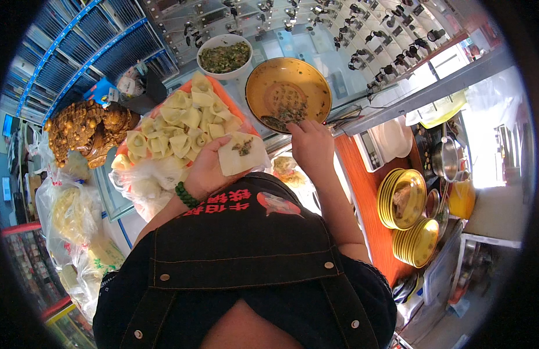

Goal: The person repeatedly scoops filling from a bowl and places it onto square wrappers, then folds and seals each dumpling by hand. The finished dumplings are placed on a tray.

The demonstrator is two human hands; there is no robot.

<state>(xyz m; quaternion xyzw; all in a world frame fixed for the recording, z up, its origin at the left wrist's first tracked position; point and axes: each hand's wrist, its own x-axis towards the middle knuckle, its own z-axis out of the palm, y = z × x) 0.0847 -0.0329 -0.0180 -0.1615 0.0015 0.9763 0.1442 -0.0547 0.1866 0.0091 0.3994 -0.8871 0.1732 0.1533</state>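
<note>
A square dough wrapper [242, 160] with a small dab of chopped green filling lies on my left hand [210, 165], which wears a green braided bracelet [186, 195]. My right hand [312, 141] is at the near rim of a yellow metal bowl [257, 83], its fingers closed on the handle end of a spoon [273, 122]. The spoon's head rests by the remaining chopped filling [292, 109]. Folded dumplings [178, 115] are heaped on an orange tray [228, 99] left of the bowl. Behind them stands a white bowl [201, 70] of chopped green filling.
A carved wooden ornament [84, 131] and plastic bags [73, 213] are at the left; another clear bag [149, 179] lies at the tray's near edge. Stacked yellow plates [415, 242], a scale [369, 152] and a metal pot [445, 159] stand at the right. Small items hang on a rack [330, 26] behind.
</note>
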